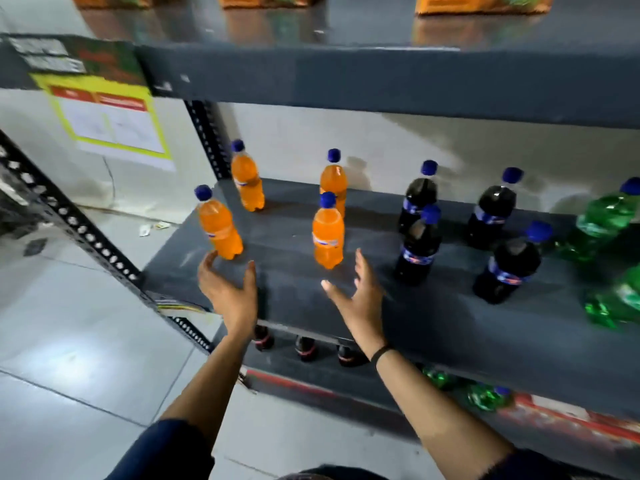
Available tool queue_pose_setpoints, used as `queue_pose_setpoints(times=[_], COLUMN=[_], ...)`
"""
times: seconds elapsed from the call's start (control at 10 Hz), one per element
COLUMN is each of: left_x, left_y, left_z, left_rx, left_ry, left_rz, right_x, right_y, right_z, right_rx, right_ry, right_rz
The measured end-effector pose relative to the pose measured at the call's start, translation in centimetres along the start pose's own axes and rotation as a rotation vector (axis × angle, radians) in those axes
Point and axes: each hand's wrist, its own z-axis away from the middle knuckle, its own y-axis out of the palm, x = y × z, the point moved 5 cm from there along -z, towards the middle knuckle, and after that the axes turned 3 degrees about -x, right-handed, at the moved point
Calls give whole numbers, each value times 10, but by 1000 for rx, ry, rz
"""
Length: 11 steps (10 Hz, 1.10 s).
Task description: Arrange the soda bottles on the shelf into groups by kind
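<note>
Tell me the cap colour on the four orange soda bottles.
Blue caps on all four orange plastic soda bottles, clearest in the head view.

No legible text

The bottle labels (327,241) are blurred past reading; the yellow-bordered wall notice (110,123) and shelf-edge tags (45,55) likewise.

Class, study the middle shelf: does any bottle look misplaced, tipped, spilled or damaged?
Nothing stands out. The orange bottles, dark cola bottles and green bottles each stand upright in their own group, with no spill visible. Both the left hand and right hand are open and empty.
</note>
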Motion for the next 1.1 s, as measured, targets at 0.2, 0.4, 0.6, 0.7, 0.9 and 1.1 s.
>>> queue_pose_setpoints(times=[0.2, 0.4, 0.6, 0.7, 0.9, 1.1], left_x=[23, 37, 42, 40, 37, 35], left_y=[6, 19, 18, 18, 17, 7], left_z=[-71, -81, -84, -84, -83, -67], left_rx=[142, 221, 172, 172, 176, 146], left_ry=[-64, -18, -74, -55, -19, -28], left_rz=[-29, -168, -115, -107, -139, -184], right_x=[14, 12, 8, 10, 16, 9], right_y=[35, 41, 50, 49, 46, 33], right_z=[-42, -49, -42, -40, -36, -16], right_rx=[-71, -209, -151, -170, -165, -150], right_ry=[15, 59, 4, -25, -95, -113], right_rz=[73, 202, 364, 385, 387, 295])
